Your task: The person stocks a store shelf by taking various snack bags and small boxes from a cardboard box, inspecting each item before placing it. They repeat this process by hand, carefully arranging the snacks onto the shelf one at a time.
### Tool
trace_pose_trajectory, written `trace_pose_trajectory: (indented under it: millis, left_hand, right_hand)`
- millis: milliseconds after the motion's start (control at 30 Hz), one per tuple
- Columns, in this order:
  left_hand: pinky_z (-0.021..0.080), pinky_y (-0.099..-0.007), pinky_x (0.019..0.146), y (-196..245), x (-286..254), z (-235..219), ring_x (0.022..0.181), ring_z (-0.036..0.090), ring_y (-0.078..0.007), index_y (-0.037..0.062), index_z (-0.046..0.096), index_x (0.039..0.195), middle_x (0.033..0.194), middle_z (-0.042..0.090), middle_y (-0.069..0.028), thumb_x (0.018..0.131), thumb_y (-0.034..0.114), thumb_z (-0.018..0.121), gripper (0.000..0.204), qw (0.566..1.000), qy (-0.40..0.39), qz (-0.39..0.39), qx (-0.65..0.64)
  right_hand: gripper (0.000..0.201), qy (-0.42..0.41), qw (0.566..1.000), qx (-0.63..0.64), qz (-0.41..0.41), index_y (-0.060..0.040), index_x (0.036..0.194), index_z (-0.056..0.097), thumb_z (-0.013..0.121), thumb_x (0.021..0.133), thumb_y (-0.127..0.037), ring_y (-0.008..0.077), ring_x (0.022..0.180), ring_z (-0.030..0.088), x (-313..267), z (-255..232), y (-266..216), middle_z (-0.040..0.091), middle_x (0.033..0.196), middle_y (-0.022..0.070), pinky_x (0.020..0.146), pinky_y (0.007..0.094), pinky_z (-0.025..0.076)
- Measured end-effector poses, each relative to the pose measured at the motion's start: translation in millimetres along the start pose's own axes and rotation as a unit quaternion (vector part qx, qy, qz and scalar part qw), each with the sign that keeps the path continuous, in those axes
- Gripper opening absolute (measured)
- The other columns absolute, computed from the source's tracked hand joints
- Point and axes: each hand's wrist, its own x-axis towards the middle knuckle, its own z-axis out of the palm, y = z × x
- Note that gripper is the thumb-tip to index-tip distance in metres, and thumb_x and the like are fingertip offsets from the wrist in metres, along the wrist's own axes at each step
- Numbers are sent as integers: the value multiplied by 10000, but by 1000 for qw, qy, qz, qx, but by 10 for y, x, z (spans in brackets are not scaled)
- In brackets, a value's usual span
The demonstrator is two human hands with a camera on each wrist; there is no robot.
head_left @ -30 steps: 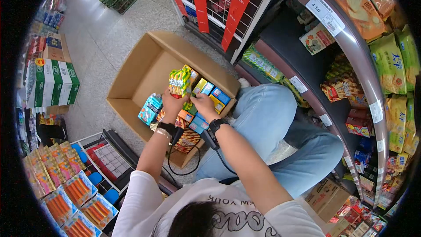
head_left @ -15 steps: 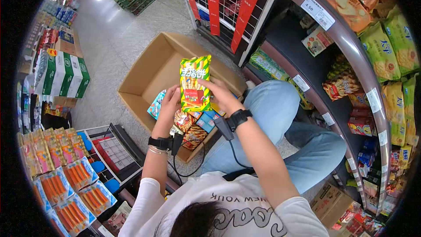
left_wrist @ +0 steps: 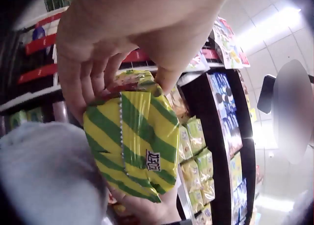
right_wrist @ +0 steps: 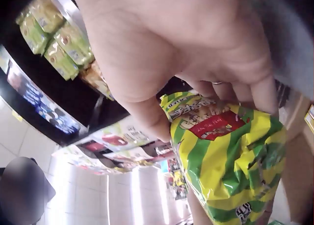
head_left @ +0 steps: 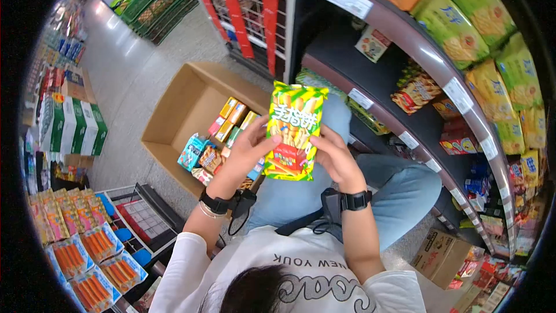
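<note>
Both hands hold a green-and-yellow striped bag of finger biscuits [head_left: 296,130], its front turned up to the head camera. My left hand [head_left: 250,153] grips its left edge, thumb on the front. On the opposite edge, my right hand [head_left: 337,161] pinches the bag with its thumb at the front and fingers behind. The left wrist view shows the striped biscuit bag [left_wrist: 135,141] beneath my curled fingers. In the right wrist view the crinkled packet [right_wrist: 225,156] lies between thumb and fingers. Below and left of the hands is an open cardboard box [head_left: 176,95].
Small snack boxes [head_left: 230,117] and a blue packet [head_left: 191,152] lie inside the cardboard box. Shelves [head_left: 399,23] of packaged snacks curve along the right. A wire rack [head_left: 142,211] stands at left, beside sausage packs [head_left: 87,261]. A green crate [head_left: 162,14] is farther ahead.
The biscuit bag has come up out of the cardboard box and back toward the body, to the right of the box. Both hands moved with it and now hold its two sides.
</note>
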Motion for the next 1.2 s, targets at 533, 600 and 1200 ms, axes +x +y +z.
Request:
trace_pose_trajectory:
  millis: [533, 600, 1200]
  left_hand:
    - [397, -322, 945, -367, 346, 1290, 1123, 490, -203, -18, 285, 1343, 1225, 487, -134, 835, 199, 664, 670, 954, -157, 151, 206]
    - [378, -328, 967, -232, 328, 1438, 1144, 474, -211, -16, 287, 1349, 1249, 472, -130, 822, 232, 681, 703, 915, -164, 226, 292]
    - [354, -361, 1012, -380, 483, 1516, 1223, 427, -187, 78, 263, 1390, 1346, 413, -71, 964, 426, 356, 558, 966, -217, -132, -53]
  right_hand:
    - [553, 258, 940, -61, -216, -11, 1326, 376, 632, 850, -130, 150, 1079, 514, -840, -581, -225, 533, 1198, 91, 861, 275, 433]
    - [564, 250, 914, -136, -288, -20, 1346, 361, 621, 864, -157, 149, 1084, 500, -853, -575, -226, 513, 1227, 83, 873, 272, 417]
    - [623, 278, 819, -377, -332, -55, 1238, 522, 768, 701, -251, 293, 1123, 491, -1040, -736, -276, 516, 1197, 177, 969, 387, 364]
